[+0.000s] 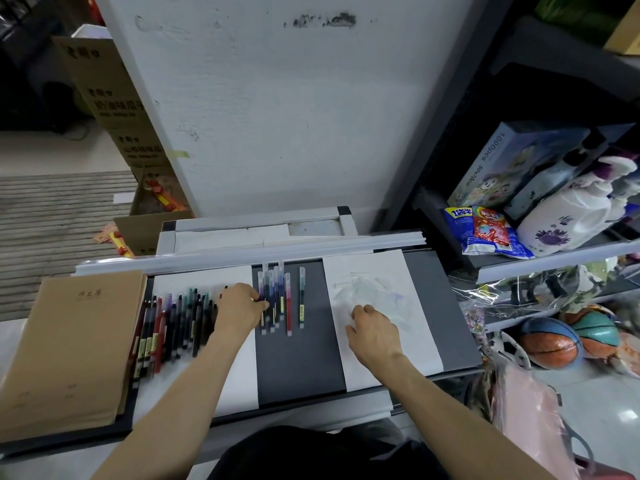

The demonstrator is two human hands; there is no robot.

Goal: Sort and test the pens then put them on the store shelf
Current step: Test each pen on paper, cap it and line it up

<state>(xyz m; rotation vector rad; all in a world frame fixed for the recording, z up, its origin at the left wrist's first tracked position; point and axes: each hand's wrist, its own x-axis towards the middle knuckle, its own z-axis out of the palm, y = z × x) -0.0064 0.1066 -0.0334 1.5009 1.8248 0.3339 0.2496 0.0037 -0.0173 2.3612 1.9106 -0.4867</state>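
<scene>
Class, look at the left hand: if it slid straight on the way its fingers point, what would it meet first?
The row of clear-capped pens on the dark strip. The left hand already reaches the nearest one, though whether they actually touch is unclear.

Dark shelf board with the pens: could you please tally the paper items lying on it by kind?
White paper sheets: 2
Brown kraft-paper notebook stack: 1
Total: 3

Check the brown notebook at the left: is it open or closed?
Closed. The brown notebook lies flat with its titled cover facing up and no inside pages showing, beside the dark pens.
</scene>
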